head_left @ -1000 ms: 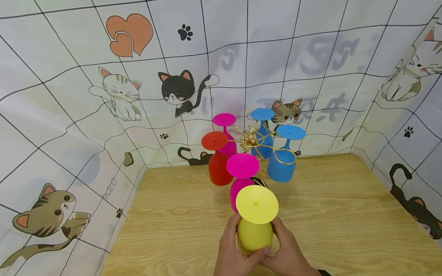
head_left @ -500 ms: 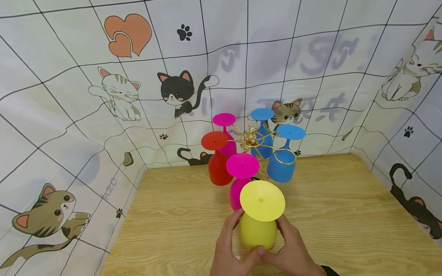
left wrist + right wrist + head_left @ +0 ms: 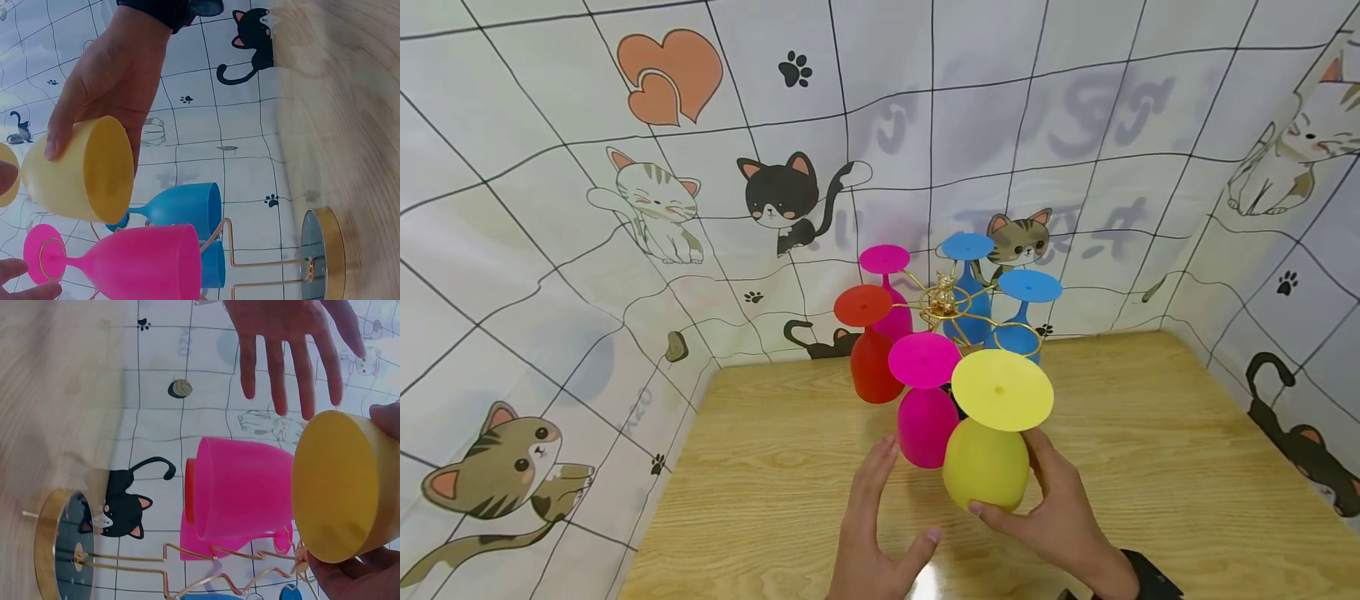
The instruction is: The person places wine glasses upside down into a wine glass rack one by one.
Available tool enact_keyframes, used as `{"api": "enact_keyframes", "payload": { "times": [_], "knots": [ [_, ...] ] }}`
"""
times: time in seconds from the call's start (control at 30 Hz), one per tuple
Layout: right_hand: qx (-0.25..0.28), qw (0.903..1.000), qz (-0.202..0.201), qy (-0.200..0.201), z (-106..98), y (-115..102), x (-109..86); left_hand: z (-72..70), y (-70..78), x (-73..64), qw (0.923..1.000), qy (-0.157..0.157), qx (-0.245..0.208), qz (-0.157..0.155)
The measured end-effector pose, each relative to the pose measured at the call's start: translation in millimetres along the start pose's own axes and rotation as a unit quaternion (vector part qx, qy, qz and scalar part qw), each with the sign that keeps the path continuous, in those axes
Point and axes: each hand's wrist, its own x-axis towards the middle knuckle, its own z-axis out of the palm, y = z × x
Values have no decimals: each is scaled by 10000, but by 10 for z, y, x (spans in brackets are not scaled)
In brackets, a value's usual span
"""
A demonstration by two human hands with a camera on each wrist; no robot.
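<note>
My right hand [image 3: 1063, 512] grips the bowl of a yellow plastic goblet [image 3: 987, 467], held upside down above the table with its round foot on top. In the left wrist view the goblet's [image 3: 69, 175] open mouth faces the tabletop. To the left, my left hand [image 3: 872, 533] is apart from it, fingers extended, holding nothing. Just behind the yellow goblet, a magenta goblet [image 3: 922, 429] hangs upside down from a gold wire rack [image 3: 945, 304]. A red goblet [image 3: 876, 367] and a second magenta goblet [image 3: 886, 259] hang farther left. Two blue goblets [image 3: 1030, 286] hang at the right and back.
The wooden table [image 3: 760, 500] extends to both sides of the rack. Its round, gold-edged base [image 3: 337, 250] stands on the tabletop. A cat-printed sheet [image 3: 700, 192] covers the walls behind and beside the table.
Both hands held the yellow goblet before. My left hand has let go and drawn away to the left, while my right hand has carried the goblet rightward and closer to the rack.
</note>
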Motion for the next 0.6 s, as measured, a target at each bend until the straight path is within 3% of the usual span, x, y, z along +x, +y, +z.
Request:
{"api": "enact_keyframes", "payload": {
  "times": [0.13,0.33,0.6],
  "knots": [
    [-142,9999,-21,61,-83,21,74,0,-49,-19,9980,-63,634,-15],
    [-334,9994,33,106,-160,67,173,-13,-139,-76,9821,-385,1821,-274],
    [-708,9972,208,135,-128,136,279,6,-236,-151,9774,-414,2059,-227]
  ]
}}
